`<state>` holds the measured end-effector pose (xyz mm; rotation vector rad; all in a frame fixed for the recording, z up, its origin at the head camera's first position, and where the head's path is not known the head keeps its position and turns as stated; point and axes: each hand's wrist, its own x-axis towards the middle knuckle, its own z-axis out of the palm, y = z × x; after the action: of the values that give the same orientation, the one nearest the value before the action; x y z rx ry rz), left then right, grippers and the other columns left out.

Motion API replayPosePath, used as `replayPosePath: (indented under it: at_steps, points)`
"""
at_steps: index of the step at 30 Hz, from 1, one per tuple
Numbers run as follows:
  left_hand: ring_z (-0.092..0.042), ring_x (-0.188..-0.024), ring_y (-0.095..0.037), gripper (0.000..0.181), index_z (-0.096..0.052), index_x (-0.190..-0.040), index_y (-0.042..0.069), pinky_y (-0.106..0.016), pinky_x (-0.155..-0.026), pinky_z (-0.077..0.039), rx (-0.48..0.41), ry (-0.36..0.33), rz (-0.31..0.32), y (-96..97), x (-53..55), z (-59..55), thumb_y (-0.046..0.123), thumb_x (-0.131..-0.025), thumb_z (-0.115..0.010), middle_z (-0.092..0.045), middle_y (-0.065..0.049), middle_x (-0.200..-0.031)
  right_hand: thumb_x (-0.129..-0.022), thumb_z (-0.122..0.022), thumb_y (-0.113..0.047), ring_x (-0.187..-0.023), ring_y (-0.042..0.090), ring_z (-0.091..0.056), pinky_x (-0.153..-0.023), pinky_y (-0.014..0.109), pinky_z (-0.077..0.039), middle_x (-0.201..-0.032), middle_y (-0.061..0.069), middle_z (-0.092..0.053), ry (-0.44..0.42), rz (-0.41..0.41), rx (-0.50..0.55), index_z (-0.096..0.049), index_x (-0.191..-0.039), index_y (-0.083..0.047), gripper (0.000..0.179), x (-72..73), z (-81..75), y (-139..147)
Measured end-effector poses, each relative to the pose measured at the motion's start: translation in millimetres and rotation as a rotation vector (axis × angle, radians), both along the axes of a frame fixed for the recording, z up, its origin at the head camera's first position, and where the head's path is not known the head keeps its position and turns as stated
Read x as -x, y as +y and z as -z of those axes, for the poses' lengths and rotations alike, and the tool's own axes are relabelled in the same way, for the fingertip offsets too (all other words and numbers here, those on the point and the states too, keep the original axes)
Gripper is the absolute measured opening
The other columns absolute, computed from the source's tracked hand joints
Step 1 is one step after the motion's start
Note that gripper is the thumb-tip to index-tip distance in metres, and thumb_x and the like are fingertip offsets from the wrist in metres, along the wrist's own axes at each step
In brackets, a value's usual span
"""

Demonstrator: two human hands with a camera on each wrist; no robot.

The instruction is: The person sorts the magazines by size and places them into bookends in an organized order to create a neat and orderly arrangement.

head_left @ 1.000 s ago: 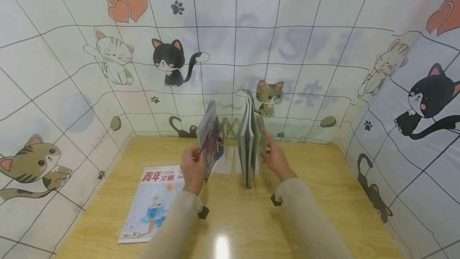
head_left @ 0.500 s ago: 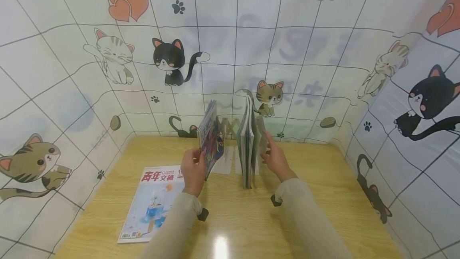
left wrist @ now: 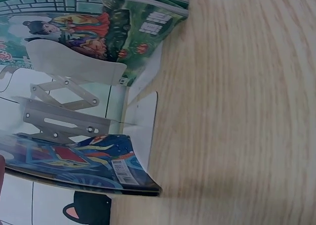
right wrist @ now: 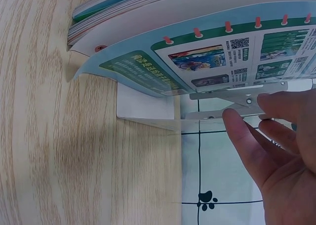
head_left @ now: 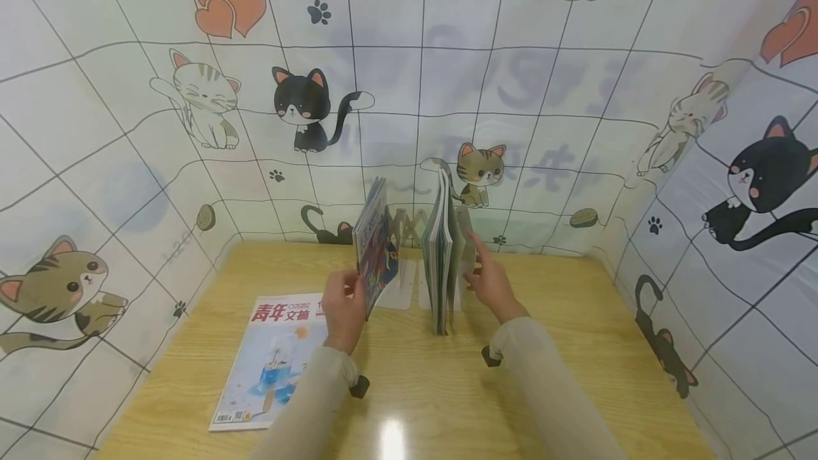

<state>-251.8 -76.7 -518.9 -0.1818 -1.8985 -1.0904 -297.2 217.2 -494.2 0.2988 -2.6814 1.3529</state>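
Note:
My left hand (head_left: pixel 344 309) pinches the near edge of a colourful magazine (head_left: pixel 377 254) that stands upright, leaning slightly, at the left end of an expandable metal bookend (left wrist: pixel 64 118). Only a fingertip of that hand shows in the left wrist view. Several magazines (head_left: pixel 439 261) stand together on the right side, their page edges facing me. A green illustrated cover (left wrist: pixel 138 32) faces the bookend's crossed links. My right hand (head_left: pixel 493 282) grips the bookend's right end plate (head_left: pixel 466 247) between thumb and fingers. In the right wrist view a gap separates this plate from the light-blue back cover (right wrist: pixel 207 57).
A white magazine (head_left: pixel 275 353) with red lettering lies flat on the wooden table (head_left: pixel 549 289), left of my left forearm. Behind the bookend rises a cat-patterned cloth wall (head_left: pixel 409 91), which also encloses both sides.
My left hand has slid slightly down the magazine's edge. The right hand and the standing magazines stay where they were.

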Motion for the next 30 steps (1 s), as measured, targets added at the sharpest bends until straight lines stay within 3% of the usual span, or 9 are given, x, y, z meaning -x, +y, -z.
replayPosePath:
  at_steps: [8, 16, 30]
  points:
    - [-0.061, -0.075, -0.02, 0.012, -0.062, -0.09, 0.003, -0.033, -0.063, -0.056, 0.036, -0.008, -0.04, -6.9, -0.1, 5.6, -0.006, -0.084, -0.067, -0.062, -0.008, -0.085, -0.087, -0.064, 0.01, -0.097, 0.04, -0.065, -0.062, 0.032, -0.058, -0.133, 0.036, -0.046, -0.003, 0.003, 0.01, -0.014, -0.155, -0.035, 0.096, 0.4, 0.7, 1]
    - [-0.06, -0.071, -0.026, 0.011, -0.063, -0.09, -0.002, -0.037, -0.059, -0.053, 0.09, 0.026, -0.094, -23.1, 6.1, 8.6, -0.007, -0.082, -0.068, -0.062, -0.014, -0.082, -0.086, -0.065, 0.011, -0.097, 0.041, -0.065, -0.062, 0.03, -0.057, -0.134, 0.036, -0.045, -0.006, 0.006, 0.015, -0.014, -0.155, -0.036, 0.097, 0.4, -0.9, 1]
    - [-0.059, -0.087, -0.033, 0.016, -0.065, -0.098, 0.0, -0.046, -0.077, -0.048, 0.231, -0.236, -0.186, -59.9, 1.4, 20.2, 0.004, -0.084, -0.071, -0.065, -0.016, -0.095, -0.087, -0.065, 0.011, -0.1, 0.041, -0.064, -0.063, 0.031, -0.057, -0.134, 0.036, -0.044, -0.004, 0.012, 0.0, -0.012, -0.155, -0.039, 0.1, 0.5, -0.8, 0]
